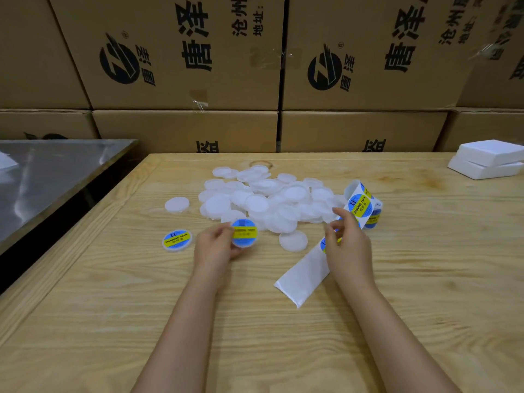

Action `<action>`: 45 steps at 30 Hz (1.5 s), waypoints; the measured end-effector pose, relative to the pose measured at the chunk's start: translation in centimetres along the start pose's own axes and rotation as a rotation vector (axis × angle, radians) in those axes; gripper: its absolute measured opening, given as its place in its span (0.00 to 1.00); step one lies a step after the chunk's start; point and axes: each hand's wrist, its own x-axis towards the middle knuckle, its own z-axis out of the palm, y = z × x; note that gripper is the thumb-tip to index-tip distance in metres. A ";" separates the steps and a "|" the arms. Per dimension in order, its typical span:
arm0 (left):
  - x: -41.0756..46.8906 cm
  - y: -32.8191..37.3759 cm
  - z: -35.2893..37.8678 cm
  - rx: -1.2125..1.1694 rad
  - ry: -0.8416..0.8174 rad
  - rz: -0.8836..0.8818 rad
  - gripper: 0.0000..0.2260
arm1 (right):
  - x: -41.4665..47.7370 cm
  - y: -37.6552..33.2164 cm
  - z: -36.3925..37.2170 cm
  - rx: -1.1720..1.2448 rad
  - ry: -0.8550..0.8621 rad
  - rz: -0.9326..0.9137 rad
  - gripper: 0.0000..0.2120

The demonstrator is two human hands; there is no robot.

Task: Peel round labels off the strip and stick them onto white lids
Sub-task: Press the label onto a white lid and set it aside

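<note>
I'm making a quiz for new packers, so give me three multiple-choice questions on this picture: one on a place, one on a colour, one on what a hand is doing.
1. The labelled lid lying loose on the table is: A) left of the left hand; B) on the white blocks; C) inside a carton.
2. The band across each label is: A) red; B) yellow; C) green.
3. The left hand: A) lies flat; B) holds a second labelled lid; C) is curled, empty.

1 A: it lies just past that hand's left side. 2 B: yellow crosses the blue. 3 B: it grips the lid, while the right hand pinches the strip.
</note>
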 end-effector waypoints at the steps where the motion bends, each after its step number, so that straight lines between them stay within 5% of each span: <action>1: 0.5 0.1 -0.8 0.128 0.139 0.079 0.09 | 0.3 0.5 -0.4 -0.144 -0.004 -0.022 0.14; 4: 1.4 0.3 -3.5 0.417 0.510 0.217 0.12 | 0.7 1.5 -0.9 -0.441 -0.069 -0.044 0.14; 7: 1.8 0.6 -5.1 0.442 0.673 0.269 0.14 | 0.7 1.8 -0.9 -0.572 -0.108 -0.034 0.17; 16: 3.0 -0.3 -7.1 0.785 0.786 0.146 0.15 | 0.6 2.8 -0.8 -0.762 -0.260 0.005 0.24; 20: 2.7 0.2 -6.0 0.767 0.790 0.295 0.15 | 0.7 3.1 -0.8 -0.823 -0.258 0.000 0.19; 23: 2.0 0.0 -4.3 0.754 0.598 0.599 0.11 | 0.8 3.2 -0.7 -0.848 -0.265 0.001 0.19; 26: 0.5 -0.4 -1.9 0.750 0.239 0.808 0.09 | 1.0 3.0 -0.8 -0.828 -0.290 0.019 0.23; 30: -1.5 -1.7 1.2 0.812 -0.288 0.751 0.12 | 1.1 2.9 -1.0 -0.763 -0.332 0.022 0.24; 34: -2.5 -3.0 2.9 0.921 -0.605 0.812 0.14 | 1.1 2.8 -1.2 -0.716 -0.359 0.026 0.25; 39: -2.7 -3.6 3.8 1.131 -0.683 0.958 0.13 | 1.2 2.5 -1.5 -0.681 -0.351 0.029 0.21; 45: -2.8 -3.6 3.7 1.088 -0.671 0.959 0.13 | 1.1 1.8 -1.6 -0.595 -0.286 0.025 0.17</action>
